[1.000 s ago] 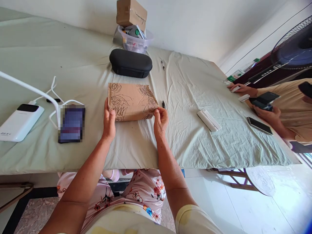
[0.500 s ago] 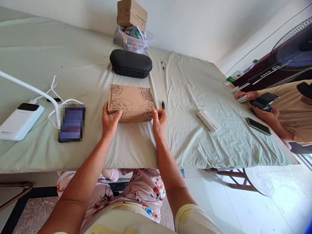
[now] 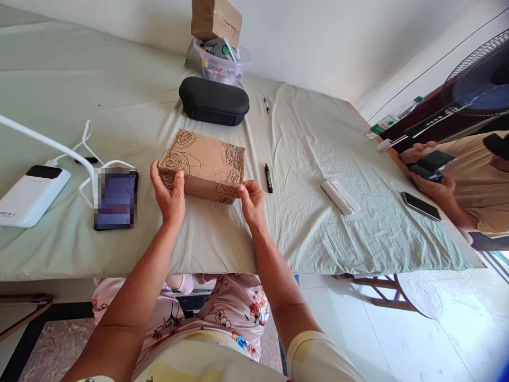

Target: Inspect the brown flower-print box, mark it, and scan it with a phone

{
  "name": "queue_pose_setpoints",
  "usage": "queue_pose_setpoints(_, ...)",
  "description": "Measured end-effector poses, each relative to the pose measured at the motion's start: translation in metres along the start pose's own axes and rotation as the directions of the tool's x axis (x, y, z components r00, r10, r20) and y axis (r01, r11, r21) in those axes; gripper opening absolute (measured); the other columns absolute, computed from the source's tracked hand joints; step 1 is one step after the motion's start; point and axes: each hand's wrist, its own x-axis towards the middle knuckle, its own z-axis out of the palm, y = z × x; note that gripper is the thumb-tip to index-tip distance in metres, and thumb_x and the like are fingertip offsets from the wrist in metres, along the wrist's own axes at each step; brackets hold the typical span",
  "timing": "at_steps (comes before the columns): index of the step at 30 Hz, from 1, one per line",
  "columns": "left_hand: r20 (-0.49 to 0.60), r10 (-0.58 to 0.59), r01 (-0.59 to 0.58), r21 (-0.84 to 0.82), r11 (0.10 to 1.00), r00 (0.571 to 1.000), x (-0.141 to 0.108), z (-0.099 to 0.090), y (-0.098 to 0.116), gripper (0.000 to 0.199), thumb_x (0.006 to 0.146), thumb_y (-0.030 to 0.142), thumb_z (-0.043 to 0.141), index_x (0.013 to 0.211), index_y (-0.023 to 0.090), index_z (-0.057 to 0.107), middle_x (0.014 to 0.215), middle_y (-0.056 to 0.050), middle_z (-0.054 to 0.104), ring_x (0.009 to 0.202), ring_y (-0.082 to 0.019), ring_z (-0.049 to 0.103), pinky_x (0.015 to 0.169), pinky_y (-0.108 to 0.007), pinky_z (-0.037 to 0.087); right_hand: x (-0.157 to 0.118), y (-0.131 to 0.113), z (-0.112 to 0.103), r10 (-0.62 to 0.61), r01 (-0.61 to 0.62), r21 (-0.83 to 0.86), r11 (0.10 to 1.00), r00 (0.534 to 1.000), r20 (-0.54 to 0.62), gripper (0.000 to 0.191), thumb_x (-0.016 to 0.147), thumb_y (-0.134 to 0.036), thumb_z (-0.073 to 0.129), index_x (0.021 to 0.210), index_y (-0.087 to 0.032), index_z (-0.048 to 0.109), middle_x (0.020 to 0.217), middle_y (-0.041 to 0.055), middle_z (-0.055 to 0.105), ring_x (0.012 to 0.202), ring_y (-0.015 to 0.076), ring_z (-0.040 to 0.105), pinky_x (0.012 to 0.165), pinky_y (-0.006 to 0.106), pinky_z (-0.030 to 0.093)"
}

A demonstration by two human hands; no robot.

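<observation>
Between my hands is a small brown cardboard box (image 3: 204,159), its top and front covered with black scribbled, rose-like swirls. My left hand (image 3: 170,193) grips its left front corner, thumb on the front face and fingers along the side. At the right front corner, my right hand (image 3: 251,200) pinches the box edge between thumb and fingers. The box sits turned at an angle, its right end nearer me; whether it fully rests on the cloth I cannot tell. A black marker (image 3: 269,178) lies just right of the box. Behind the box is a black zip case (image 3: 213,101).
On the left lie a white power bank (image 3: 34,196), a cable and a phone (image 3: 116,199). A tub (image 3: 222,69) with a carton (image 3: 217,21) stands at the back. Rightward are a pale case (image 3: 340,196), another phone (image 3: 421,206) and a person's hands holding a dark device (image 3: 431,164).
Both my hands have shifted left with the box and turned it clockwise, its right end coming nearer me. The marker beside it is now fully visible.
</observation>
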Motion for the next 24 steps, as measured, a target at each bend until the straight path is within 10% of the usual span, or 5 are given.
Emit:
queue_pose_setpoints(16,0.158,0.074,-0.114,0.259,0.959,0.985,-0.003,-0.006,-0.005,0.073,0.102,0.070,0.050,0.160,0.026,0.052,0.181,-0.014,0.021,0.171,-0.039,0.014,0.138,-0.062,0.017,-0.012,-0.016,0.003,-0.030,0.025,0.021,0.999,0.967,0.254,0.059,0.089,-0.077,0.064,0.069,-0.023,0.058,0.066,-0.0014,0.059,0.065,0.0127,0.054,0.068,0.029,0.047)
queue_pose_setpoints(24,0.398,0.175,-0.268,0.190,0.945,0.901,-0.022,0.005,0.012,0.064,0.105,0.067,0.045,0.151,0.025,0.060,0.179,-0.016,0.026,0.166,-0.035,0.032,0.135,-0.054,0.030,-0.018,-0.014,0.015,-0.152,0.114,0.115,0.987,0.891,0.428,0.043,0.098,-0.062,0.064,0.089,-0.020,0.070,0.082,0.0035,0.073,0.071,0.0134,0.063,0.074,0.030,0.055)
